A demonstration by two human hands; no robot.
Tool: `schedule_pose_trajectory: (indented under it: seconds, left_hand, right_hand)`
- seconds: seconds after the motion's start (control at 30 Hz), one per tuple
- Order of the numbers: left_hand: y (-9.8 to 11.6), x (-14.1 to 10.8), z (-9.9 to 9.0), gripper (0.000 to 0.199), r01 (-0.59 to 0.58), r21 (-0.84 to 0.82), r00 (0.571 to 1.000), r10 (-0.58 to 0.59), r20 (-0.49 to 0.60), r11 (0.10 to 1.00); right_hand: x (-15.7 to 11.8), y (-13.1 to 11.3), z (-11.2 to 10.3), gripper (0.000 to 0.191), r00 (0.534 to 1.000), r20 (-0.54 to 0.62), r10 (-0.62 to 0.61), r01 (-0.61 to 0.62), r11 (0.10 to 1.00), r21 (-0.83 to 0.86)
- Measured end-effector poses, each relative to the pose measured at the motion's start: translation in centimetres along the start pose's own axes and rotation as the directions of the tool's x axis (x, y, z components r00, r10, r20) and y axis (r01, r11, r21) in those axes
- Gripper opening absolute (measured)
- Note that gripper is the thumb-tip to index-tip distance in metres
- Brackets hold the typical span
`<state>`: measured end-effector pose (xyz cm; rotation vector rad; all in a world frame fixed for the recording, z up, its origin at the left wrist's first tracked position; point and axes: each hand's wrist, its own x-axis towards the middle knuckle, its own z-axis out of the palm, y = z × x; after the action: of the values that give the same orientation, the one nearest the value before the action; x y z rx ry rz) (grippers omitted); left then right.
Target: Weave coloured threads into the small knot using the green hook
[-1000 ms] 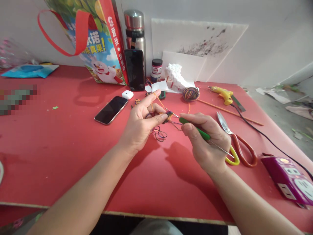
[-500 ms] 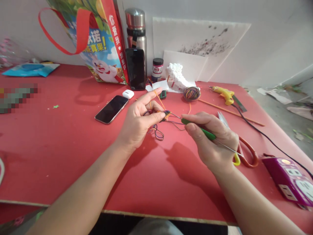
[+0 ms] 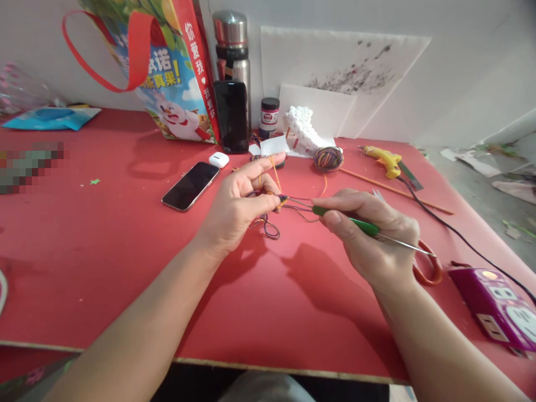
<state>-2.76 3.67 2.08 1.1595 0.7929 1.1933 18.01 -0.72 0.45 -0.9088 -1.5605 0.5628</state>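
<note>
My left hand (image 3: 238, 209) pinches a small multicoloured crochet piece (image 3: 283, 200) between thumb and fingers. Orange yarn (image 3: 275, 170) runs over its raised index finger, and loose dark yarn loops (image 3: 270, 228) hang below. My right hand (image 3: 372, 231) is closed round the green handle of a crochet hook (image 3: 365, 225). The hook's thin front shaft reaches left to the crochet piece, with yarn strands stretched alongside; its tip is too small to make out. Beyond the hands lies a ball of variegated yarn (image 3: 328, 159), with an orange strand trailing from it.
Scissors (image 3: 431, 273) lie partly behind my right hand, near a purple power strip (image 3: 494, 307). A yellow glue gun (image 3: 383, 161) and a thin orange stick (image 3: 397, 191) are at the right back. At left are a phone (image 3: 191, 186), a white earbud case (image 3: 218, 159) and a bag (image 3: 176, 106).
My right hand has moved slightly right and tilted the hook, covering more of the scissors. The left fingertips have closed further over the crochet piece.
</note>
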Motion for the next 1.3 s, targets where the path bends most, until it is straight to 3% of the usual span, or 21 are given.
schedule_pose_trajectory:
  seconds: [0.2,0.4,0.53,0.73,0.97,1.3]
  left_hand:
    - [-0.2,-0.1,-0.1,0.052,-0.015,0.006,1.000,0.015,0.018,1.000]
    - [0.0,0.0,-0.1,0.052,0.014,-0.010,0.999,-0.013,0.052,1.000]
    - [-0.1,-0.1,0.2,0.056,0.023,-0.027,0.998,-0.022,0.052,0.999]
    - [-1.1,-1.0,2.3,0.063,0.081,-0.086,0.996,-0.077,0.039,0.993]
    - [-1.5,-1.3,2.6,0.050,0.028,-0.044,0.997,-0.031,-0.065,0.999]
    - [-1.9,-0.9,2.3,0.048,0.016,-0.029,0.996,-0.019,-0.088,0.999]
  right_hand:
    - [0.0,0.7,-0.5,0.010,0.998,0.022,0.059,-0.061,0.992,0.113]
    - [0.2,1.5,-0.7,0.022,0.973,0.034,0.226,-0.228,0.945,0.236]
    - [0.8,1.3,0.0,0.022,0.958,0.101,0.268,-0.284,0.852,0.439]
    - [0.9,1.1,1.2,0.020,0.921,0.202,0.332,-0.383,0.689,0.615]
    - [0.7,1.6,1.8,0.019,0.896,0.187,0.402,-0.421,0.637,0.645]
    - [0.5,0.3,2.5,0.018,0.846,0.175,0.503,-0.471,0.552,0.688]
